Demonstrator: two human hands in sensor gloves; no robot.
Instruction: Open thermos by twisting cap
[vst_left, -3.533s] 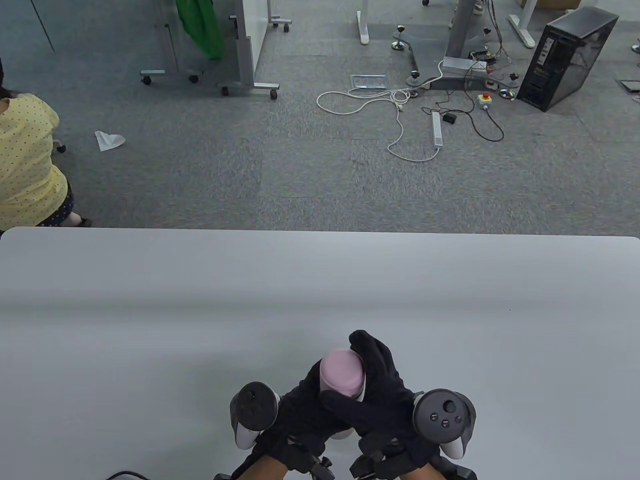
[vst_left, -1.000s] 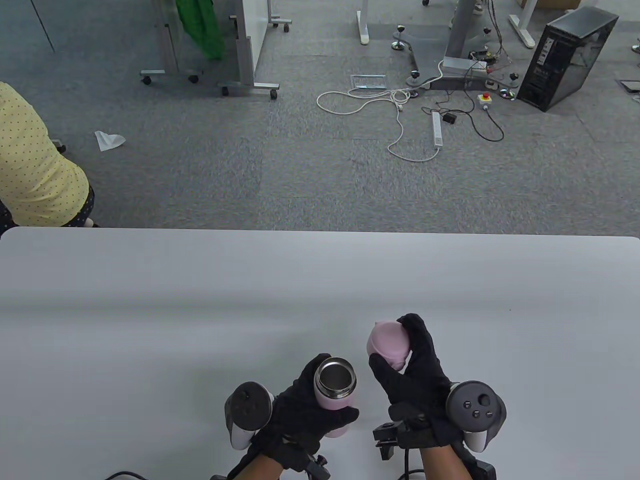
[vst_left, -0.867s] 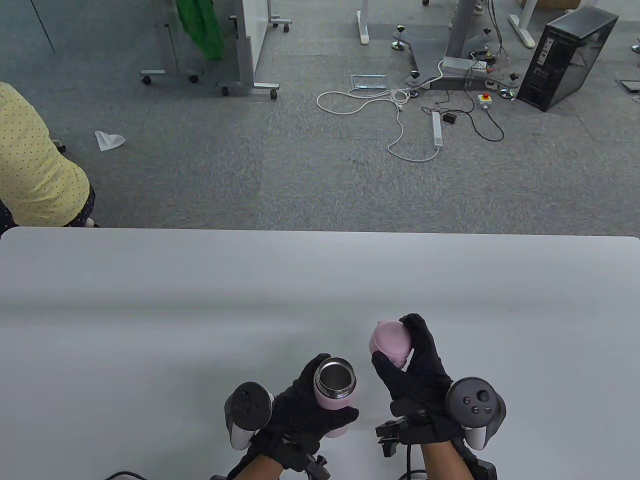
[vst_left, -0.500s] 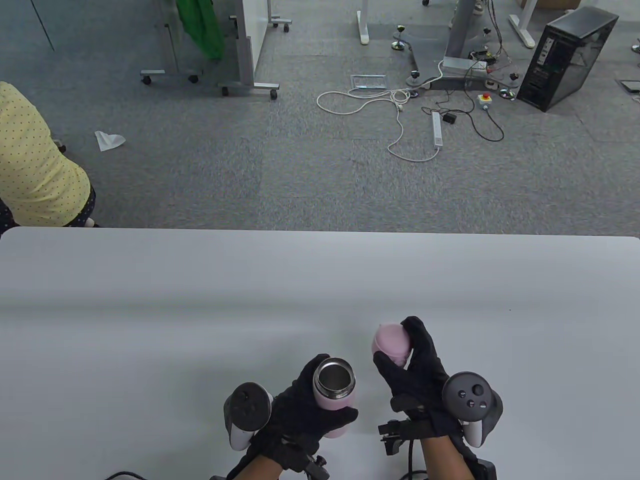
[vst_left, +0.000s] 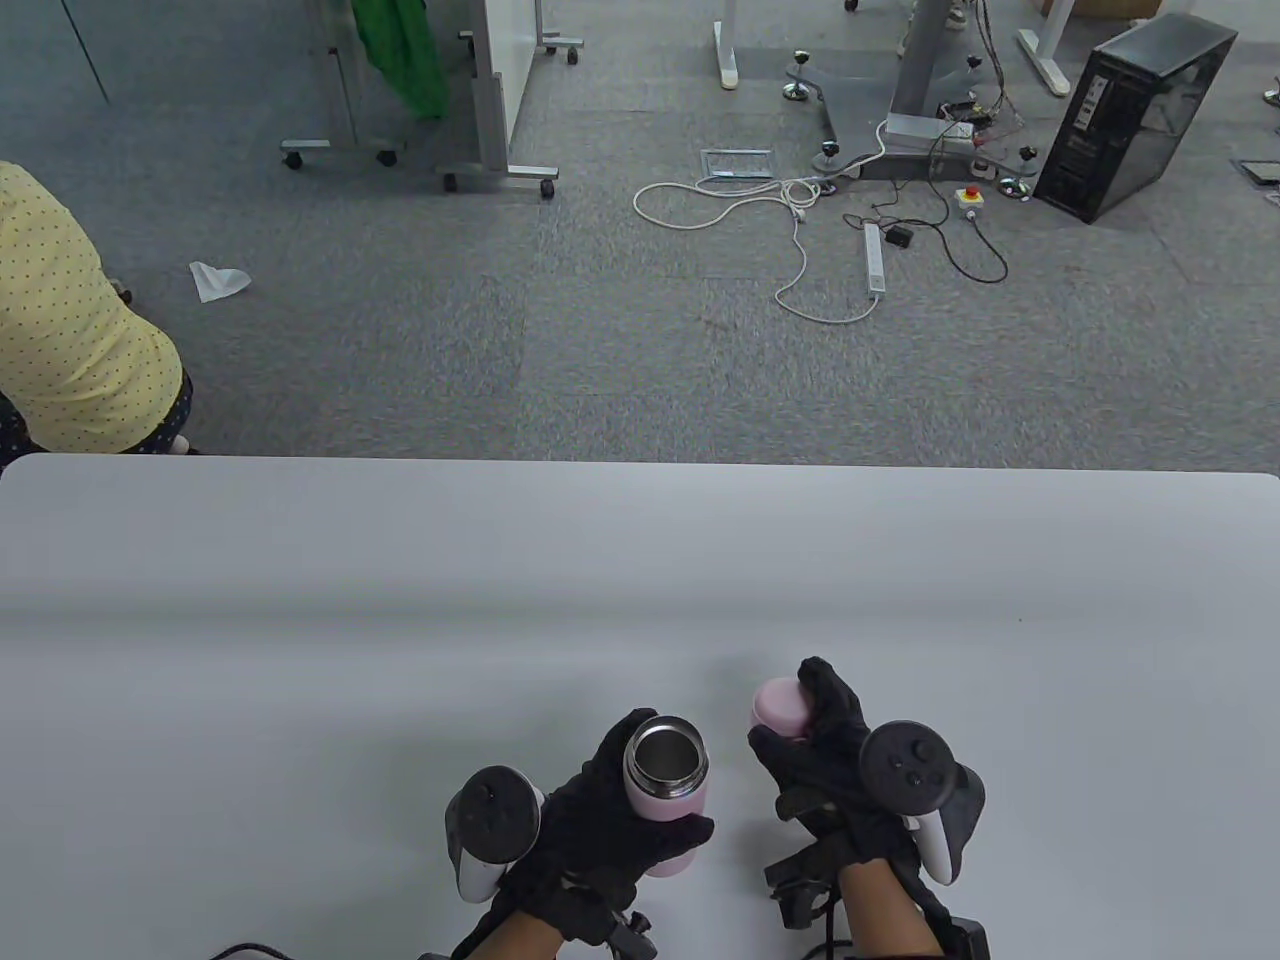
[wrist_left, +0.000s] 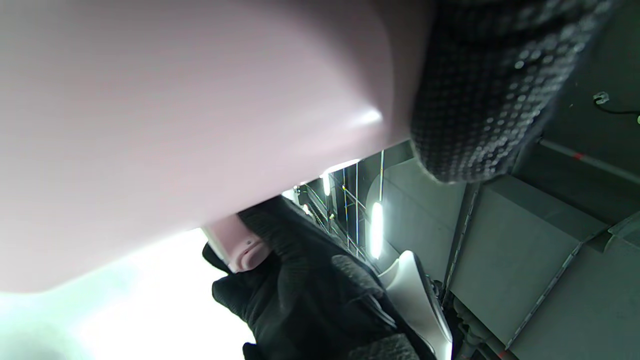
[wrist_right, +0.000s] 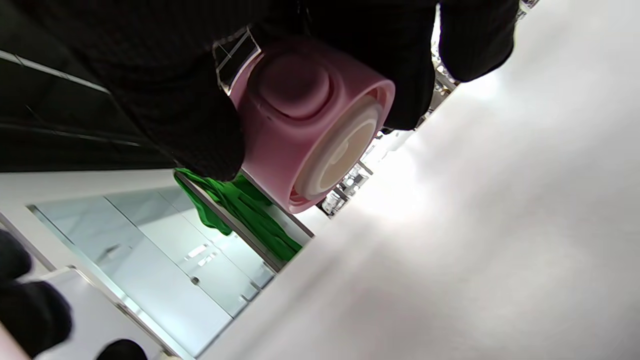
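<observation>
Cap (vst_left: 780, 706) lowered in right hand (vst_left: 835, 770) grip

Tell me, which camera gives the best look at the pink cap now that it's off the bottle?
The right wrist view: the cap fills it, its pale inner side facing the camera, gripped by the right hand. The table view shows only its small pink top behind the fingers. The left wrist view shows just a sliver.

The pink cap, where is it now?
The pink cap is in the right hand, just right of the open thermos in the table view.
</observation>
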